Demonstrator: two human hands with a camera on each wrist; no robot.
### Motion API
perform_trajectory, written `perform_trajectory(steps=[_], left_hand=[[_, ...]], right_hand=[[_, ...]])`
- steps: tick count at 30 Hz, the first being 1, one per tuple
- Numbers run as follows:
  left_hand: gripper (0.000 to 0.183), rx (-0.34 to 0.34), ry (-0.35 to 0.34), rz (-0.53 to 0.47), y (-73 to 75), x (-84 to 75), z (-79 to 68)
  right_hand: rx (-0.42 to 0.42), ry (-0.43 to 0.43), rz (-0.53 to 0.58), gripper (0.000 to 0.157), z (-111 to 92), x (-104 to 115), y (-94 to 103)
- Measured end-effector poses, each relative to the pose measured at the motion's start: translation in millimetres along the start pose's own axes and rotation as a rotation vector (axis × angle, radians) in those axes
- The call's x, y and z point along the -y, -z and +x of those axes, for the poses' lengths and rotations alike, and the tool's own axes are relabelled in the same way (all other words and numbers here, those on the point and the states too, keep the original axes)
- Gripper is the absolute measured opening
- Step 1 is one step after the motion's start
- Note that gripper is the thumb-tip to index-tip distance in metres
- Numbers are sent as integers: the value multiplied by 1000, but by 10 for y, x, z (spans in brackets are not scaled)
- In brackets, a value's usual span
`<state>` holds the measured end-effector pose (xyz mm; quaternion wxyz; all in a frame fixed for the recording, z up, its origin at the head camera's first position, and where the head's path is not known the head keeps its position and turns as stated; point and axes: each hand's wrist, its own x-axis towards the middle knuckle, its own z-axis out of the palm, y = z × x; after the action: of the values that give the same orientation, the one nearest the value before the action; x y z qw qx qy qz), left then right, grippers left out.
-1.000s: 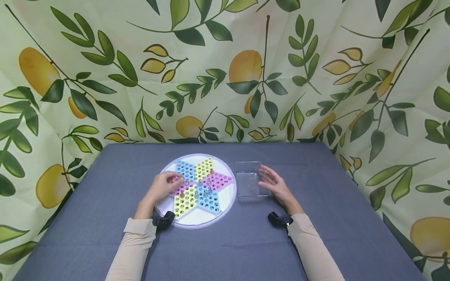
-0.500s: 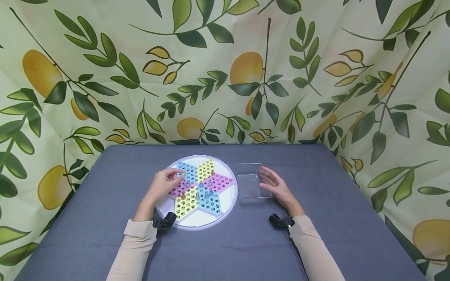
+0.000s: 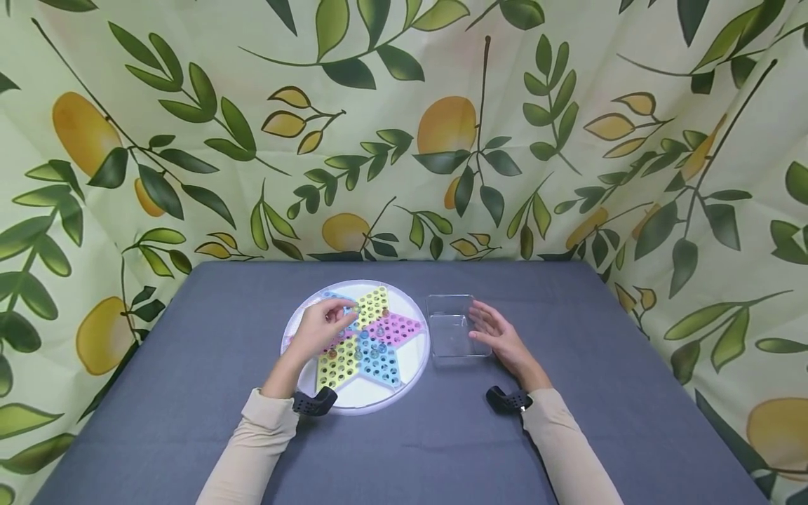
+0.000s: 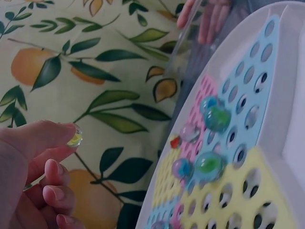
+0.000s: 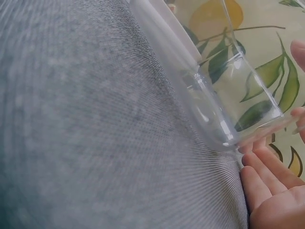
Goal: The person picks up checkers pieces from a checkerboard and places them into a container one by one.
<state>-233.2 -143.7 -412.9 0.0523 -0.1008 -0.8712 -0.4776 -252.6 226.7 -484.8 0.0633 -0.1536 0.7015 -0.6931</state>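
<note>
My left hand (image 3: 320,330) is raised over the left part of a round white Chinese checkers board (image 3: 413,356) with a star of yellow, pink and blue points. Between thumb and fingertip it pinches a clear marble (image 4: 76,137) with a yellow core, best seen in the left wrist view. Glass marbles, among them a green one (image 4: 217,118), sit in holes near the star's middle. To the right of the board stands a clear square box (image 3: 451,342), with nothing visible inside. My right hand (image 3: 503,341) rests against its right side, fingers fairly straight.
A grey cloth (image 3: 429,449) covers the table. Behind and to the right hangs a curtain (image 3: 379,182) printed with leaves and fruit. The box stands close to the board's right rim.
My left hand has lifted and moved rightward over the board with the marble pinched, leaving the pink and blue points at left. My right hand stays by the box.
</note>
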Motion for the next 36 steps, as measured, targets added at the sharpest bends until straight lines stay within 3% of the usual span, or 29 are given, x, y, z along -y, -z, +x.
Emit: perform_trajectory(steps=[7, 36], left_hand=[[24, 52, -33, -46, -132, -53, 22], [24, 115, -83, -131, -541, -292, 80]], right_hand=[[-1, -29, -24, 73, 5, 2, 0], [5, -51, -53, 71, 2, -2, 13]])
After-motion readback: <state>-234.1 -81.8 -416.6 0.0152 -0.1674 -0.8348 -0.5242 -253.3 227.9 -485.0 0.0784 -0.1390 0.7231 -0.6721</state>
